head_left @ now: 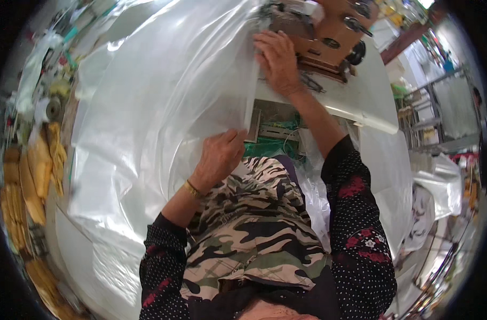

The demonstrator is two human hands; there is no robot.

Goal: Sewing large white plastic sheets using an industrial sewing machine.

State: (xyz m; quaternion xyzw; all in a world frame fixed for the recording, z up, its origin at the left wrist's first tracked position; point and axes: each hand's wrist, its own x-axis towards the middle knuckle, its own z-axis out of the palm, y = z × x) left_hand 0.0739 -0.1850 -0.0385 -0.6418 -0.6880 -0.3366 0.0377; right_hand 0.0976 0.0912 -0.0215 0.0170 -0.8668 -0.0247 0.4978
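Observation:
A large sheet of translucent plastic film (147, 80) spreads over the white table and hangs down on the left. My left hand (220, 156), a yellowish band at its wrist, is closed on the sheet's right edge near my lap. Farther up that edge, my right hand (278, 61) lies with fingers stretched out, palm down, beside the working end of a brown sewing machine (331, 34). The sheet's edge runs nearly straight between both hands toward the machine. Whatever lies under my right fingertips is hidden.
Dark scissors or a similar metal tool (311, 82) lie by the machine's base. An opening in the white table (376, 106) shows green material below. Yellow rolled bundles (38, 170) are stacked at the far left. A metal rack (440, 112) stands at right.

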